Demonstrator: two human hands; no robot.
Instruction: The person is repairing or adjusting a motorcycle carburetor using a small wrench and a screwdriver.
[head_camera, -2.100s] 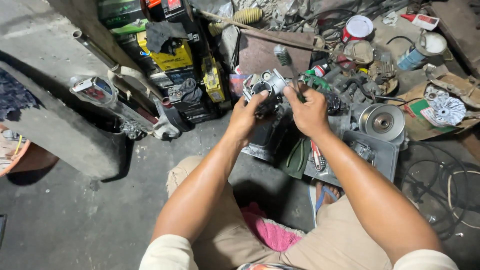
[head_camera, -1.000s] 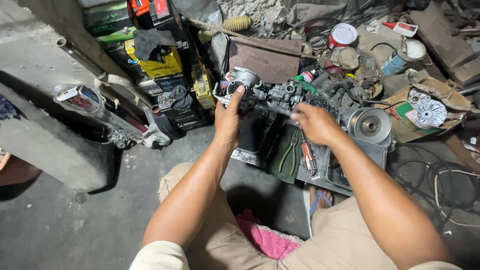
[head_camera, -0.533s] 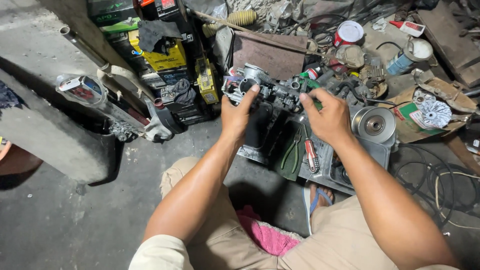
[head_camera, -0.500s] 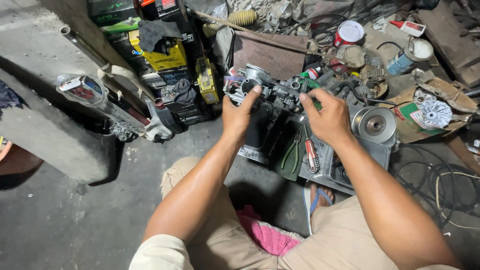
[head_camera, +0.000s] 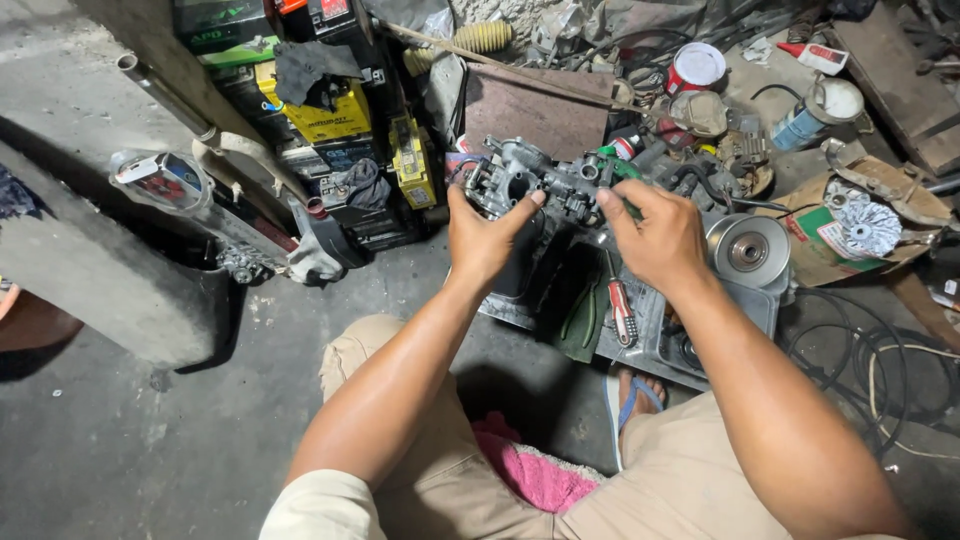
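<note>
A grey metal carburettor (head_camera: 530, 178) is held up in front of me over a cluttered metal tray (head_camera: 655, 335). My left hand (head_camera: 482, 232) grips its left end, thumb against the round opening. My right hand (head_camera: 655, 232) is at its right end, fingers curled around a green-handled tool (head_camera: 618, 166) that pokes out toward the part. Below the hands lie a red-handled screwdriver (head_camera: 622, 308) and green-handled pliers (head_camera: 583, 318) on the tray.
A round metal pulley (head_camera: 748, 250) sits right of my right hand. Stacked batteries and boxes (head_camera: 322, 110) stand at the back left, with a motorcycle exhaust part (head_camera: 190, 195) beside them. Cans, a fan-shaped part (head_camera: 866, 225) and black cables (head_camera: 860, 350) crowd the right side.
Both hands have stayed on the carburettor, turning it slightly; the right hand shifted from beside it onto its right end with the green tool.
</note>
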